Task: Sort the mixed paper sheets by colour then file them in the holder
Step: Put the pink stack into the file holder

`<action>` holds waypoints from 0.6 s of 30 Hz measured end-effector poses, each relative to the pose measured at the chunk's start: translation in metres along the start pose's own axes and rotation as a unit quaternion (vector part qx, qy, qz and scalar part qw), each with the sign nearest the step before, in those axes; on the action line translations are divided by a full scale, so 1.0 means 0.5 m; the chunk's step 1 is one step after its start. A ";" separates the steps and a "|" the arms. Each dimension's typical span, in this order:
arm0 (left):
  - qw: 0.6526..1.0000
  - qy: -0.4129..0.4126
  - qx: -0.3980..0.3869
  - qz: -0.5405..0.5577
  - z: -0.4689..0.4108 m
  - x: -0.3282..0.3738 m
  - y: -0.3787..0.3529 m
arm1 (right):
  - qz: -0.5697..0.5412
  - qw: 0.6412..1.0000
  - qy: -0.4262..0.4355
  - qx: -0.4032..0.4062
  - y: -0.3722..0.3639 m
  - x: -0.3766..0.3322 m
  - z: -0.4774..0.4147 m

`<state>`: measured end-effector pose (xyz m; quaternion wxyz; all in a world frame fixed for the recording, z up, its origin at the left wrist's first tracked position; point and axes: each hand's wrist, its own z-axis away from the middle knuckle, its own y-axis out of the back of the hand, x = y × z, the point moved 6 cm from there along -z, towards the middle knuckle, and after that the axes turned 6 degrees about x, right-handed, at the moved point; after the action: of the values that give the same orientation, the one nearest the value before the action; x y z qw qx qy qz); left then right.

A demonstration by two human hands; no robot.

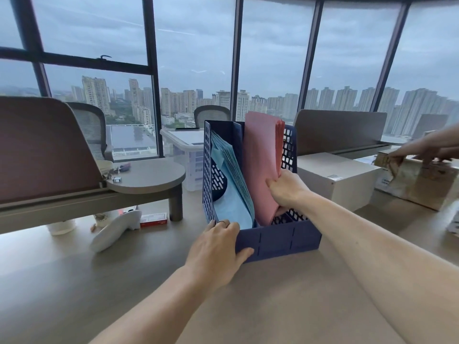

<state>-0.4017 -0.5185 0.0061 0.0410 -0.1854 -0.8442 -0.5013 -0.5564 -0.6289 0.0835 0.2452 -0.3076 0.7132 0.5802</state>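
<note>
- Right hand [285, 188]: fingers [272, 184] curled and clamped on the near edge of the pink sheets [260, 155], thumb side hidden behind the stack. Forearm comes in from the lower right.
- Pink sheets: one thick stack, standing on end inside the holder [278, 242] and leaning slightly left. Top edge rises above the holder's rear wall. They sit in the compartment just right of the tall centre divider.
- Left hand [213, 247]: fingers folded over the holder's front-left corner, thumb [244, 253] pressed against the low front wall, gripping it. A ring [222, 222] shows on one finger.
- Blue sheets [231, 194]: filed in the leftmost compartment, slumped back against the divider, lower edges near the front wall.
- Holder: dark blue plastic with perforated side walls, standing on the desk [285, 306] directly before the person.
- Left of the holder on the desk: a white curved object [114, 229] lying on its side, a small red box [153, 219] just behind it under a rounded raised shelf [149, 177].
- Right of the holder: a white box [337, 180], then a cardboard box [417, 187] with another person's hand [427, 147] resting on its top.
- Behind: a clear storage bin [183, 155], desk partitions, mesh chairs, tall windows [193, 45] with tower blocks under grey sky.
</note>
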 end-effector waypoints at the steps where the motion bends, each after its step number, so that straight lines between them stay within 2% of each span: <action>1: 1.000 -0.002 0.002 0.001 0.001 0.000 0.000 | -0.004 1.000 0.003 -0.001 0.002 -0.002 -0.001; 7: 1.000 -0.006 0.014 0.003 0.001 -0.002 -0.005 | -0.031 0.999 -0.033 -0.003 -0.016 0.023 0.000; 15: 1.000 -0.006 0.008 -0.010 -0.001 -0.005 -0.012 | 0.004 0.994 -0.023 0.110 0.042 0.073 -0.008; 18: 1.000 -0.007 0.007 -0.019 -0.002 -0.007 -0.016 | 0.027 0.994 -0.007 0.104 0.040 0.075 -0.003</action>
<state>-0.4016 -0.5237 -0.0008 0.0271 -0.1723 -0.8511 -0.4952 -0.5967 -0.6335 0.0707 0.2649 -0.2573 0.7762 0.5111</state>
